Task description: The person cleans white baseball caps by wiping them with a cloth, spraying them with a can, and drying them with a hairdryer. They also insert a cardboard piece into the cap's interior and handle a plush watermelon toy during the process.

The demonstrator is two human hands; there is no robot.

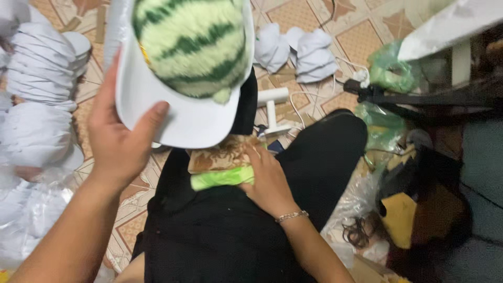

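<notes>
- Tiled floor (361,36): far on it lie stacks of white caps (44,78) at left and loose white caps (309,55) at right, kept within reach.
- White cap (183,118): held up at the brim, a green-striped watermelon-pattern crochet crown (194,44) over its top, seemingly for inspection.
- Left hand (118,141): clamped on the brim, thumb on top.
- Right hand (267,178): resting on a brown-and-green folded piece (222,165) in the lap, fingers curled on it, pinning it.

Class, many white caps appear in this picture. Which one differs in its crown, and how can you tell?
The cap held by the left hand: its crown is fuzzy and striped green like a watermelon. The stacked caps at left and the caps on the floor are plain white.
</notes>
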